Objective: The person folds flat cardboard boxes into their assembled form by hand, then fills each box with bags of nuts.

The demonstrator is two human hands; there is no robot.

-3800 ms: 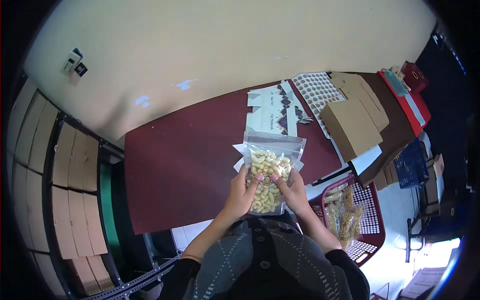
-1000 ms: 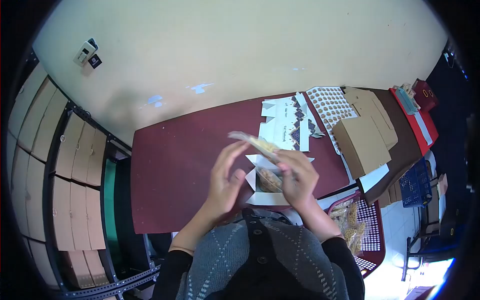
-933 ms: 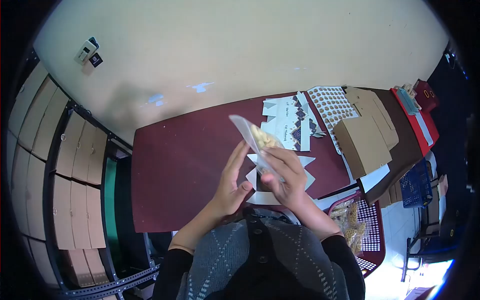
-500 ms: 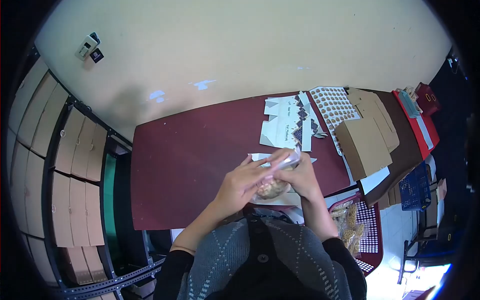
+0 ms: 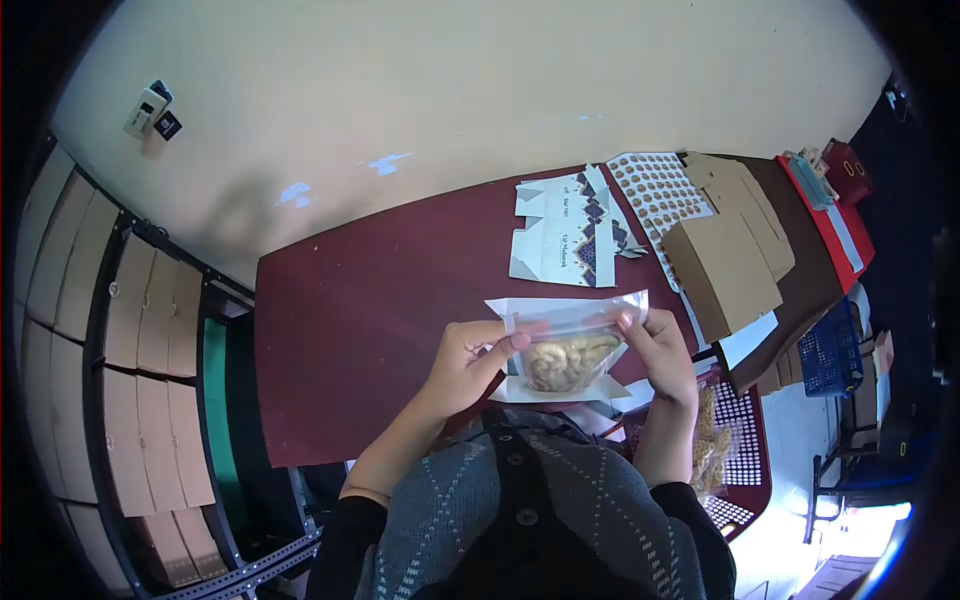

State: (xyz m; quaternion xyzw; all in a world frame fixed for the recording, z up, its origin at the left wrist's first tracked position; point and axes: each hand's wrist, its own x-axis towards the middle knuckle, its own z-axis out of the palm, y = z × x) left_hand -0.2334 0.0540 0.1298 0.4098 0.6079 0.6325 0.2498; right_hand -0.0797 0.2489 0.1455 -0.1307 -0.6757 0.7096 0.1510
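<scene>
A clear plastic pouch (image 5: 572, 360) of pale, cashew-like nuts is stretched between my two hands, upright with its flat top edge away from me. My left hand (image 5: 463, 366) pinches the pouch's left edge between thumb and fingers. At the upper right corner, my right hand (image 5: 665, 352) grips it, the thumb lying over the plastic. Beneath the pouch is a white flat carton piece (image 5: 608, 388), mostly hidden by it. Another white printed carton (image 5: 550, 235) with a dark patterned strip lies farther back on the maroon table (image 5: 350, 350).
To the right are a sheet of round stickers (image 5: 655, 190), a brown cardboard box (image 5: 720, 275) and a red tray (image 5: 850, 240). A maroon basket (image 5: 738, 440) with snack bags stands below the table's right end. Shelved boxes (image 5: 145, 430) line the left.
Both hands have spread apart, the right one moving rightward. The pouch, bunched and tilted between them before, is now pulled flat and faces me.
</scene>
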